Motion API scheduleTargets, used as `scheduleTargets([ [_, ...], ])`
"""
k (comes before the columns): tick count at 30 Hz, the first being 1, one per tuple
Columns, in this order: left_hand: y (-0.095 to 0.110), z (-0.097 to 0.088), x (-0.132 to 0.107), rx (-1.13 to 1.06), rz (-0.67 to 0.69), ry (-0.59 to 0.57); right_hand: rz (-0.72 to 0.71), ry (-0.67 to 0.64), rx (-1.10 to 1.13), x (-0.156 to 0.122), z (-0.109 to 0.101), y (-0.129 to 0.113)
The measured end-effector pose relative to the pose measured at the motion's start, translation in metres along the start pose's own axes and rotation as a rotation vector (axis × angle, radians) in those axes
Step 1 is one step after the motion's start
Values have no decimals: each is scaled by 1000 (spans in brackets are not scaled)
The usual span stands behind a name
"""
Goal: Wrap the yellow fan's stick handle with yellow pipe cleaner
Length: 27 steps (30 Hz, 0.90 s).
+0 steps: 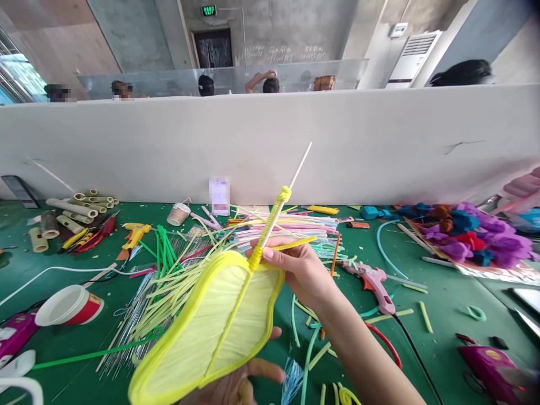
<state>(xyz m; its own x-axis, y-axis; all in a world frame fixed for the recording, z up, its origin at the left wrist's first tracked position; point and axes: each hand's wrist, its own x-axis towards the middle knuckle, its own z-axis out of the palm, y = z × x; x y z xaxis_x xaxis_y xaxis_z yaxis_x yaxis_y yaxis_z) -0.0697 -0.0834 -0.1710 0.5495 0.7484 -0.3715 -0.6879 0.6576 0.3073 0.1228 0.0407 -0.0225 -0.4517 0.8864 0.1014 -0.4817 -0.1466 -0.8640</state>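
My right hand (pixel 295 267) grips a yellow leaf-shaped fan (pixel 219 332) where its body meets the handle, thumb in front. The fan has a fuzzy yellow rim, a centre rib and pale sheer fabric. Its stick handle (pixel 300 166) points up and to the right, the lower part wrapped in yellow pipe cleaner (pixel 273 216). A loose yellow end (pixel 299 243) sticks out to the right beside my thumb. Beneath the fan's lower edge is my left hand (pixel 247 379), fingers apart, partly hidden by it; whether it touches the fan is unclear.
Pipe cleaners (pixel 291 225) cover the middle of the green table (pixel 447 365). A yellow glue gun (pixel 135 233) and paper cup (pixel 70 305) lie left; a pink glue gun (pixel 375 284) and purple flowers (pixel 491 230) lie right. A white partition (pixel 169 146) stands behind.
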Motion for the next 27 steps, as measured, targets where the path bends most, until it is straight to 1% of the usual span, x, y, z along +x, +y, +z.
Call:
scheduleTargets([
  [2, 8, -2, -6, 23, 63, 184, -42, 99, -53, -1, -3, -3],
  [3, 14, -2, -9, 59, 133, 300, -65, 156, -84, -1, -4, -5],
  [5, 31, 2, -18, 220, 357, 576, -105, 266, -160, -3, -8, -10],
  [7, 48, 16, -28, 323, 514, 669, -136, 353, -255, -5, -10, -14],
  [8, 54, 27, -32, 374, 616, 701, -146, 381, -303, -6, -10, -16],
  [9, 60, 41, -35, 445, 732, 716, -158, 401, -347, -6, -8, -17],
  [10, 63, 57, -35, 707, 917, 742, -166, 409, -387, -7, -6, -18],
  [11, 66, 74, -33, 1001, 1014, 707, -171, 407, -421, -7, -2, -18],
  [12, 67, 91, -28, 1267, 1159, 618, -172, 393, -447, -7, 2, -18],
  [13, 68, 107, -21, 1509, 1291, 501, -168, 367, -465, -8, 6, -19],
  [14, 70, 121, -12, 1677, 1401, 426, -164, 332, -473, -8, 10, -19],
  [15, 71, 133, -1, 1762, 1515, 396, -158, 292, -473, -9, 13, -20],
  [16, 72, 142, 9, 1803, 1578, 374, -150, 252, -467, -9, 15, -21],
  [17, 74, 148, 18, 1800, 1629, 366, -139, 216, -455, -9, 15, -22],
  [18, 75, 152, 25, 1805, 1653, 370, -120, 183, -440, -9, 14, -23],
  [19, 76, 154, 31, 1797, 1648, 376, -98, 154, -422, -8, 12, -25],
  [20, 77, 155, 34, 1787, 1624, 380, -77, 128, -402, -7, 8, -26],
  [24, 79, 153, 35, 1734, 1431, 345, -42, 78, -388, -2, -7, -26],
  [25, 79, 153, 34, 1736, 1406, 344, -46, 77, -405, -1, -10, -25],
  [27, 79, 152, 35, 1786, 1431, 372, -62, 79, -434, 2, -12, -23],
])
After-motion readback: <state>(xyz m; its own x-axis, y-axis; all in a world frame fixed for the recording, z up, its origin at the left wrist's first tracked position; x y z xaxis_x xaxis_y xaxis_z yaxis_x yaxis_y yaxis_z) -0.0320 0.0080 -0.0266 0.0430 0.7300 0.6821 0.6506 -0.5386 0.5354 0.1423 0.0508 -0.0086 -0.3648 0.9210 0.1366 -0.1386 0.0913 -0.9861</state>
